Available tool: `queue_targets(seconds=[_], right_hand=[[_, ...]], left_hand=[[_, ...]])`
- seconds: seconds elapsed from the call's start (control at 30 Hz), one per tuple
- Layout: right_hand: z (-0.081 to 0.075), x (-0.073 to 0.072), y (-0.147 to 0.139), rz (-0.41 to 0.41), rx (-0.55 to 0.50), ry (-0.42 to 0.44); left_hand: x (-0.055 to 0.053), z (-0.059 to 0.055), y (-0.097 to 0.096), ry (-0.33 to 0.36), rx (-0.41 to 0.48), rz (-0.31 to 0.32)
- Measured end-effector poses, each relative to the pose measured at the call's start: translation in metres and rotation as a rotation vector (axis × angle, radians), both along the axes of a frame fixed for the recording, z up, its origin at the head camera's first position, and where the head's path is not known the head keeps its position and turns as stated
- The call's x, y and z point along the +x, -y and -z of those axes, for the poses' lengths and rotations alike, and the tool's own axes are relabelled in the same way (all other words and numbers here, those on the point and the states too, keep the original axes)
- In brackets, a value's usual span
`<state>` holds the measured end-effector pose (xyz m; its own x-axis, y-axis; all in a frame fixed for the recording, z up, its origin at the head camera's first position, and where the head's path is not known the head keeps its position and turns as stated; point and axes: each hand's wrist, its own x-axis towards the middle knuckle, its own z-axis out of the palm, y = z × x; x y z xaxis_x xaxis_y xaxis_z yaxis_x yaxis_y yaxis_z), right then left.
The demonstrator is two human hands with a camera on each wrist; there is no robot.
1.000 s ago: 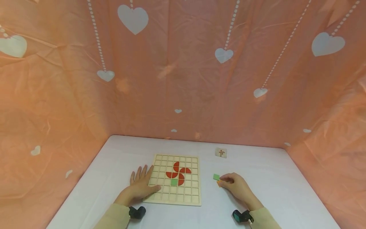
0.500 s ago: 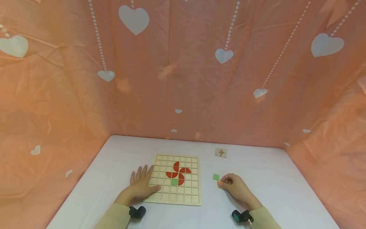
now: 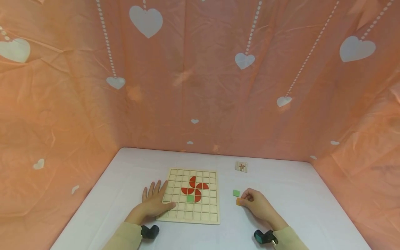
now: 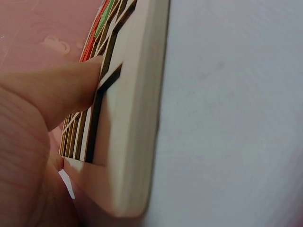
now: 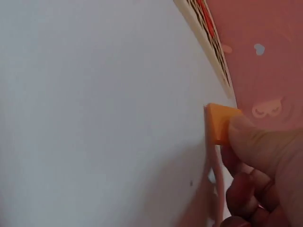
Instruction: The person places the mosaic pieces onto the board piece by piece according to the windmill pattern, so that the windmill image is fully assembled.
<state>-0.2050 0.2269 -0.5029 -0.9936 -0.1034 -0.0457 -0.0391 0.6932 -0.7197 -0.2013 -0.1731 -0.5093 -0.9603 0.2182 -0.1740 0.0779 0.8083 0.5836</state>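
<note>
My left hand (image 3: 153, 204) rests spread on the left edge of a wooden grid board (image 3: 200, 218), its thumb lying over the lower-left squares. Red quarter-round tiles (image 3: 198, 196) form a pinwheel on the board, with a green square tile (image 3: 190, 199) beside the lowest one. To the right of the board, my right hand (image 3: 257, 205) pinches an orange tile (image 5: 221, 124) between thumb and fingers, at or just above the table. Its far side is hidden by the thumb. A loose green square tile (image 3: 236, 193) lies just beyond the orange one.
A small picture card (image 3: 241, 166) with a pinwheel pattern lies farther back on the white table (image 3: 281, 180). An orange cloth (image 3: 212, 86) with white hearts hangs behind and at both sides. Black devices (image 3: 150, 232) are strapped to both wrists.
The right hand has drawn the orange tile slightly away from the loose green tile, and more of its orange face shows. The left hand and board have stayed put.
</note>
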Motion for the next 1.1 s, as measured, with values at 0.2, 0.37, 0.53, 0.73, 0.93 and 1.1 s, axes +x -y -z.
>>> queue_targets(seconds=[0.2, 0.37, 0.53, 0.73, 0.93, 1.1], right_hand=[[-0.007, -0.002, 0.015, -0.003, -0.029, -0.034], [-0.008, -0.006, 0.032, -0.037, -0.07, -0.047], [-0.009, -0.007, 0.051, -0.081, -0.079, -0.047], [-0.012, -0.008, 0.075, -0.144, -0.093, -0.029], [-0.009, -0.004, 0.097, -0.185, -0.133, -0.009], [-0.005, -0.001, 0.115, -0.177, -0.141, -0.018]], left_hand=[[-0.002, 0.002, 0.0, 0.005, -0.011, -0.001], [-0.002, 0.003, 0.0, 0.004, -0.008, 0.001], [-0.001, 0.001, 0.0, 0.013, 0.001, -0.001], [0.0, 0.0, 0.0, 0.018, 0.016, -0.006], [-0.001, 0.002, -0.002, 0.03, 0.018, -0.021], [-0.001, 0.001, -0.001, 0.017, 0.01, -0.021]])
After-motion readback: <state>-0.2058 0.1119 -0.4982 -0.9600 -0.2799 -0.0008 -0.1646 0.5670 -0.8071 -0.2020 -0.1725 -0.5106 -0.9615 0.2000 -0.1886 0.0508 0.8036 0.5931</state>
